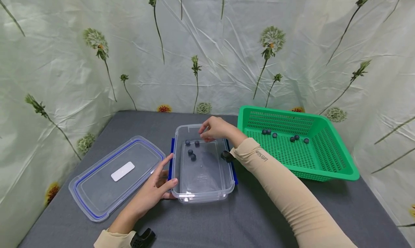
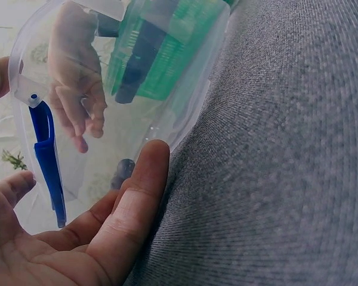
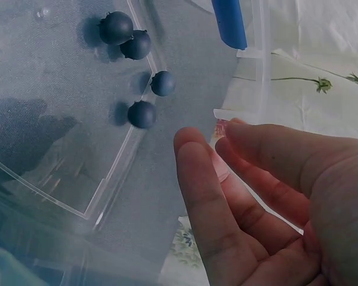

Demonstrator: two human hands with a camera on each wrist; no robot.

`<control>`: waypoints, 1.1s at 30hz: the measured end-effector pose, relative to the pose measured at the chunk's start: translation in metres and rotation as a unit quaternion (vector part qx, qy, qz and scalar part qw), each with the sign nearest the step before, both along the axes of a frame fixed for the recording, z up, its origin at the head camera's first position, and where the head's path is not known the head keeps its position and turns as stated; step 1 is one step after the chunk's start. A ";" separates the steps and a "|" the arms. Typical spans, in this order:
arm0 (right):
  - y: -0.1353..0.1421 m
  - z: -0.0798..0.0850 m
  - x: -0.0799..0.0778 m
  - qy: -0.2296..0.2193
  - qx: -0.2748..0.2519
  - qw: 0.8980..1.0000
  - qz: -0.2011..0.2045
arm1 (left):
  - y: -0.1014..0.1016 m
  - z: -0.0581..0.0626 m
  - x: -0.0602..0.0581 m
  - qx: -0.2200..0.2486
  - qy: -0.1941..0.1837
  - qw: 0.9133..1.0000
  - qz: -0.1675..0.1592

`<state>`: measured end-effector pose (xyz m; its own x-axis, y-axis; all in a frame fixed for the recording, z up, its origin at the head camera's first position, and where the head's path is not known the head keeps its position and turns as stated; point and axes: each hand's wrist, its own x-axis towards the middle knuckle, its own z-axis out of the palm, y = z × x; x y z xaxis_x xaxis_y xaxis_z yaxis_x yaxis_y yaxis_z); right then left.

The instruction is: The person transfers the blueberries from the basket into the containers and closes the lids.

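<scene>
A clear plastic food container [image 1: 202,190] with blue side latches stands in the middle of the table. My left hand [image 1: 154,188] holds its left side, thumb at the rim and the other fingers along the outer wall. In the left wrist view, the fingers of the left hand [image 2: 101,238] lie against the wall below a blue latch [image 2: 46,158]. Several blueberries [image 3: 142,114] lie on the container's floor near its far left. Over the far end hovers my right hand [image 1: 214,129], fingers loosely bent; the right wrist view shows nothing between its thumb and fingers.
A green plastic basket [image 1: 337,161] with several blueberries [image 1: 296,137] stands to the right, behind the right forearm. On the left lies the container's clear lid [image 1: 97,188], with a blue seal and a white label. A floral curtain [image 1: 220,60] hangs behind the grey table [image 1: 207,222].
</scene>
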<state>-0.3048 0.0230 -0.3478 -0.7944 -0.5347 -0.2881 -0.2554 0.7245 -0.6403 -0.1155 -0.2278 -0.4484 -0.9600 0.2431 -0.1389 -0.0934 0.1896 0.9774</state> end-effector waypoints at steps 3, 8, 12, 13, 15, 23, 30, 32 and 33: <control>0.002 0.002 0.000 -0.013 -0.017 1.000 -0.006 | 0.001 0.000 0.000 0.000 0.002 1.000 -0.002; 0.009 0.007 0.000 -0.020 -0.037 0.999 -0.010 | 0.001 0.001 -0.001 0.001 0.006 1.000 -0.003; 0.015 0.010 0.001 -0.011 -0.039 0.999 -0.002 | 0.000 0.002 0.000 -0.001 0.007 1.000 -0.003; 0.016 0.011 0.001 -0.010 -0.041 0.999 -0.001 | 0.000 0.002 0.000 -0.001 0.007 1.000 -0.003; 0.020 0.012 0.001 -0.007 -0.045 0.999 -0.002 | 0.000 0.002 0.001 -0.001 0.009 1.000 -0.004; 0.036 0.019 0.002 -0.014 -0.073 0.997 -0.015 | 0.001 0.001 0.001 -0.001 0.009 1.000 -0.003; 0.056 0.022 -0.002 -0.005 -0.098 0.995 -0.020 | 0.002 0.000 0.002 -0.003 0.008 1.000 -0.001; 0.060 0.022 -0.003 -0.005 -0.104 0.994 -0.022 | 0.002 0.000 0.002 -0.003 0.009 1.000 -0.001; 0.062 0.022 -0.004 -0.005 -0.105 0.994 -0.023 | 0.002 0.000 0.002 -0.002 0.009 1.000 -0.001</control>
